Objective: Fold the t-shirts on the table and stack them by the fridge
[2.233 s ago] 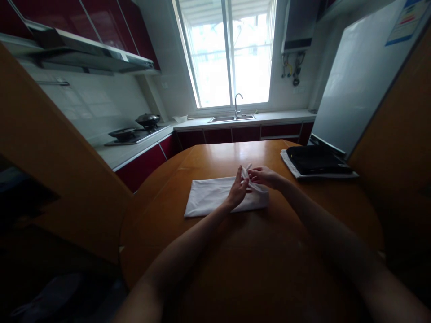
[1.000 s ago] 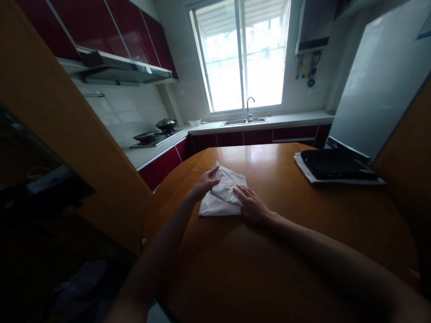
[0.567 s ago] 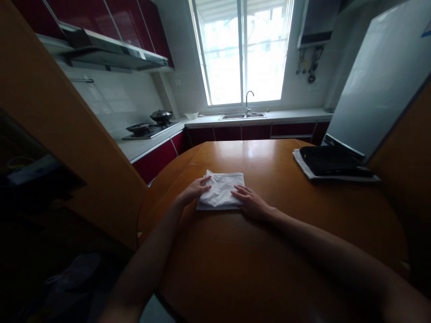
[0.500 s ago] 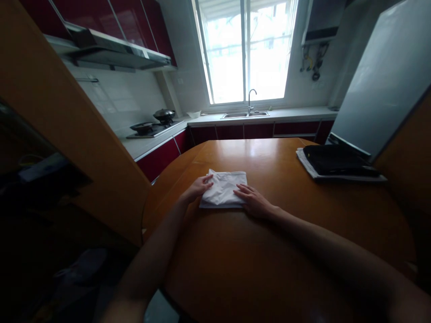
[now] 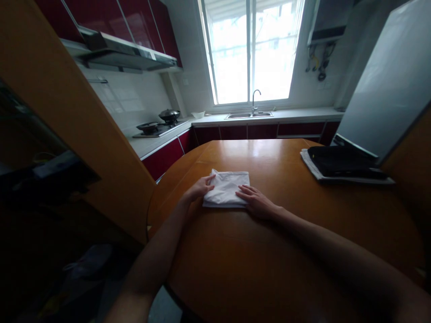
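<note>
A white folded cloth (image 5: 226, 190) lies on the wooden table (image 5: 229, 251), slightly wrinkled, with a small raised corner at its far left. At its left edge is my left hand (image 5: 201, 187), thumb and fingers apart, the fingertips resting on the cloth. My right hand (image 5: 255, 200) lies over the near right part of the cloth, its fingers spread and flat on the fabric.
On the table's right side, a black item (image 5: 340, 160) rests on folded white fabric (image 5: 311, 167). Behind the table run a counter with a sink (image 5: 249, 115) and a stove with a lidded pan (image 5: 169, 115). A wooden panel (image 5: 101, 148) stands at the left.
The whole view has shifted slightly, so things appear a little further right. Both hands remain on the cloth, and its near left edge looks slightly straighter.
</note>
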{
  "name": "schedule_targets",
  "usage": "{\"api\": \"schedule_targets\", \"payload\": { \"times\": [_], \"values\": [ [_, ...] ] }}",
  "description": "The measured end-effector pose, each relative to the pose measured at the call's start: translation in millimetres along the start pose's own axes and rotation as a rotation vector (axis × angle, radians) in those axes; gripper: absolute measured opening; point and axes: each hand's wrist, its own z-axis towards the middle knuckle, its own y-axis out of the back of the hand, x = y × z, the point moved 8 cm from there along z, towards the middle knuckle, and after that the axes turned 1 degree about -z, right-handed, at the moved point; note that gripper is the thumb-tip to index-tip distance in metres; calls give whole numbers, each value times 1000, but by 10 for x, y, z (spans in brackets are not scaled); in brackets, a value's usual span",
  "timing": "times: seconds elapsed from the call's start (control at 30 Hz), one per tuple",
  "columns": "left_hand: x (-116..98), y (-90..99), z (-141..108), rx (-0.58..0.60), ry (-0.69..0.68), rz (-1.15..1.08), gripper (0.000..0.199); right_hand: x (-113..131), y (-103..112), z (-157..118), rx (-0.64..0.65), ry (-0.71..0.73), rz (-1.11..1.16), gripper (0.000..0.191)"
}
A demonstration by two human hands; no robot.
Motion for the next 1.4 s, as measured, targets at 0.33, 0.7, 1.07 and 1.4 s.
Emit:
{"api": "schedule_targets", "payload": {
  "times": [0.33, 0.7, 1.07, 1.4],
  "values": [
    [-228, -36, 157, -191, -253, 454, 48, 99, 65, 16, 45, 26, -14, 54],
    [-43, -415, 188, 76, -111, 584, 61, -161, 169, 179, -71, -135, 69, 55],
    [46, -464, 181, 84, -49, 604, 67, -577, -198, 809, -22, -559, -22, 71],
    [88, -483, 219, 76, -72, 501, 65, -193, -187, 617, -21, -385, -34, 67]
  ]
}}
